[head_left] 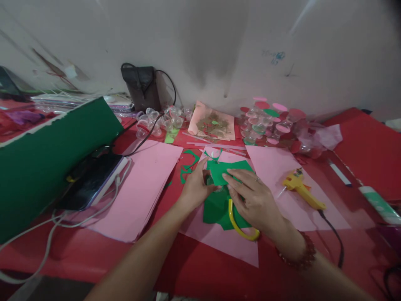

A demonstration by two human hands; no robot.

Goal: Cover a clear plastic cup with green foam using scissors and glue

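Note:
My left hand (196,187) is curled round a small clear plastic piece (216,188), mostly hidden under a sheet of green paper (216,170). My right hand (255,202) grips the same green paper, its fingers lying across the top near the paper's front edge. More green paper (216,211) lies beneath both hands on a pink sheet (225,247). A curved yellow handle (235,225), seemingly of scissors, sticks out below my right hand; the rest is hidden.
To the right, a yellow glue gun (302,190) rests on pink paper. Clear plastic pieces with coloured discs (272,119) stand behind it. At left are a pink paper stack (144,188), a phone (94,182) with white cables and a green board (56,159). Green offcuts (189,161) lie nearby.

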